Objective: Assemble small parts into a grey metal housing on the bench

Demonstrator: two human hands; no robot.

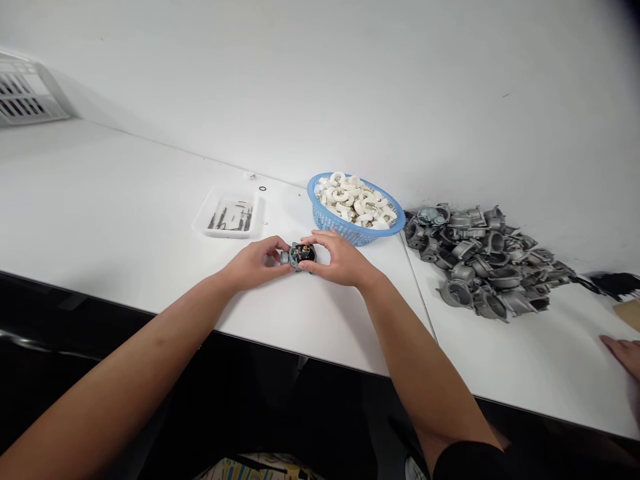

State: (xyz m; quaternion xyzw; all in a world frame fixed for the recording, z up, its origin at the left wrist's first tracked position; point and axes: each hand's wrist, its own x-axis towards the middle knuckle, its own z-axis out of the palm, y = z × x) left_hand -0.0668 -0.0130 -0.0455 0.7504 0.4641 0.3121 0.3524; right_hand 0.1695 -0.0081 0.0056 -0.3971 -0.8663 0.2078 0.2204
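Observation:
A small grey metal carburetor [295, 257] rests low over the white table, with a black part and brass-coloured pieces showing in its open side. My left hand [257, 263] grips its left end between thumb and fingers. On the other side, my right hand [340, 259] holds the right end, its thumb in front and its fingers behind. Parts of the carburetor are hidden by my fingers. Just behind my right hand stands a blue plastic basket [340, 227] heaped with white ring-shaped parts [357, 200].
A clear plastic tray [227, 233] holds small dark pins. Near it lies a black ring [263, 189]. Grey cast-metal housings [485, 260] are piled at the right. A white slatted basket [30, 93] stands far left. Another person's hand [625, 353] rests at the right edge.

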